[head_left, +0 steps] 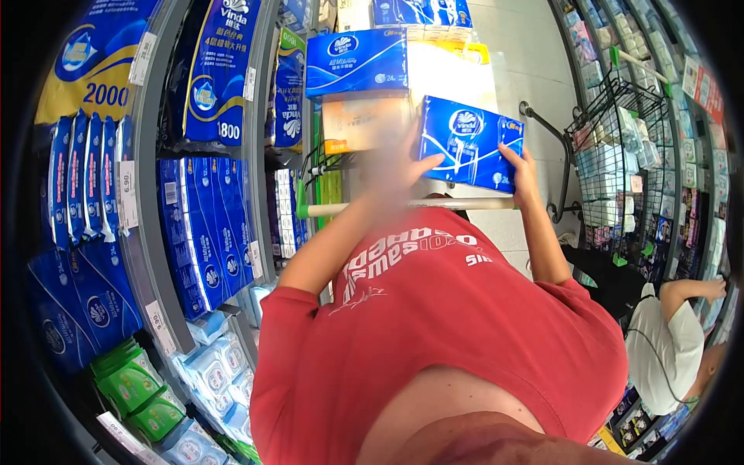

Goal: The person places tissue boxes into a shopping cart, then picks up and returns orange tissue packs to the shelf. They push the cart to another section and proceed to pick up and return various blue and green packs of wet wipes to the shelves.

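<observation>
A blue Vinda tissue pack [469,147] is held tilted over the cart, its printed face turned up. My left hand [407,159] is at its left edge, with the thumb lying on the face; the hand is partly smeared by motion and its other fingers are hard to make out. At the right edge, my right hand [523,170] grips the pack, thumb on the face and fingers round the side. Another blue Vinda pack [356,62] lies up and to the left, on an orange-and-white pack [364,120]. Below my hands runs the cart's pale handle bar [480,203].
Shelves with blue tissue packs [205,232], green packs [136,380] and price labels [128,194] line the left. At the right are a black wire basket [612,155] and a curved dark rail [554,139]. A person in a white shirt [666,349] is at the lower right.
</observation>
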The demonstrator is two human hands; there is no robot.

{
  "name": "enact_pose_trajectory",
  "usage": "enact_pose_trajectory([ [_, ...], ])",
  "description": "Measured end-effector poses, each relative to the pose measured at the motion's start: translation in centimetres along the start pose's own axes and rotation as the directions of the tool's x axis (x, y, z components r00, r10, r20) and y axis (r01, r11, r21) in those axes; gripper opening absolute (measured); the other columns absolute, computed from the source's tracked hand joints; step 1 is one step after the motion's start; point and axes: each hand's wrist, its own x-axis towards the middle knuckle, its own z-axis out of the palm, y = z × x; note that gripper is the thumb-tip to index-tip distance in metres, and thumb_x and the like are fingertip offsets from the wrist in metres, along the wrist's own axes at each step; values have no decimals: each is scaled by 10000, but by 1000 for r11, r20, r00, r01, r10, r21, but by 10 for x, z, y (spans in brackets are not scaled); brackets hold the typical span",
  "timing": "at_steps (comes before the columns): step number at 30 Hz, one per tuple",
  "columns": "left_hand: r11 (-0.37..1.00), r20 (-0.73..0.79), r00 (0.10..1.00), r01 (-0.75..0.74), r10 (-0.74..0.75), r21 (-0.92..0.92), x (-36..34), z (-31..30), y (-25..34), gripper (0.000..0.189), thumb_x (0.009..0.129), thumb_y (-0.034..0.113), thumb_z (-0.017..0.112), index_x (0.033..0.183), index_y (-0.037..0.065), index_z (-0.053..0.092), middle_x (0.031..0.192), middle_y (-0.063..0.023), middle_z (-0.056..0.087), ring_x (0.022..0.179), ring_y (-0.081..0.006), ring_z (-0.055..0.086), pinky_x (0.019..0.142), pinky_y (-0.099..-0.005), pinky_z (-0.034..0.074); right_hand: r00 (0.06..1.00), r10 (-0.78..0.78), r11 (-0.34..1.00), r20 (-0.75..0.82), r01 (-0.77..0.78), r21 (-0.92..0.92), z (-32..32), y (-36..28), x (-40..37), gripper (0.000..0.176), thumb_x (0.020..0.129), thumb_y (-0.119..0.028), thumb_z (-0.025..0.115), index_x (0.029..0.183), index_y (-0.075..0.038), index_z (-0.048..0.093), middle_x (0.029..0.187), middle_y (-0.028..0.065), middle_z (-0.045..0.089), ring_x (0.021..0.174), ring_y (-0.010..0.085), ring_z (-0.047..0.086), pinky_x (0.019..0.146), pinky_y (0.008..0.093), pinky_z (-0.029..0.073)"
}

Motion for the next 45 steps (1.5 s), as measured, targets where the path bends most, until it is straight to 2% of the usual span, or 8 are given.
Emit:
enact_pose_trajectory([
  [4,936,64,939,342,-338,-82,36,8,54,892,823,165,740,1523,36,202,1408,-165,470,1155,-227,557,833,-357,538,997,-67,996,26,69,-59,-7,-40,37,387,824,-193,727,1132,11,614,982,96,688,839,160,660,782,284,525],
  [16,875,-156,917,-285,368,390,15,-23,-19,503,842,143,720,1292,-18,561,1196,-129,643,1019,-167,651,848,-288,521,960,-281,893,-4,260,-369,47,-56,171,558,755,-347,800,1107,56,642,965,139,703,801,168,664,729,281,518],
  [19,750,-184,971,8,152,661,-15,-29,6,374,860,111,702,1195,-30,615,1112,-98,681,961,-143,665,816,-264,522,954,-299,903,0,283,-322,44,-49,183,549,757,-337,810,1094,62,642,956,139,700,801,165,660,740,280,515],
  [25,999,-555,831,33,-43,-27,-50,-74,-16,231,926,62,628,1140,-26,639,1067,-104,690,939,-149,668,799,-255,532,942,-336,861,-5,305,-408,53,-54,189,634,730,-367,825,1120,90,620,990,192,696,850,218,678,779,330,527],
  [28,995,-633,773,-27,-42,-98,-74,-83,-1,218,938,41,599,1134,-51,629,1065,-133,687,956,-167,666,812,-264,539,764,-635,567,-114,360,-741,68,-52,175,616,770,-342,789,1181,67,581,1039,219,670,929,297,661,847,389,509],
  [31,994,-691,718,6,-84,-114,-98,-89,10,222,943,35,587,1138,-67,621,1061,-144,686,957,-172,664,819,-271,539,89,-973,-127,213,562,-817,93,-60,126,408,826,-212,720,1152,1,598,986,202,651,992,369,613,887,410,481],
  [38,993,-766,641,-43,-53,-105,-138,-104,3,230,941,66,604,1134,-56,634,1047,-138,693,932,-166,664,825,-275,530,529,-408,450,744,826,-340,160,23,23,196,850,-143,661,1028,-62,664,944,141,687,865,297,674,768,380,520],
  [45,935,-809,552,138,202,328,-191,-130,7,213,945,161,627,1112,29,640,1023,-69,697,947,-143,641,859,-288,492,204,-172,398,964,909,-122,235,38,-25,163,858,-149,663,956,-20,683,894,149,695,786,281,688,716,371,535],
])
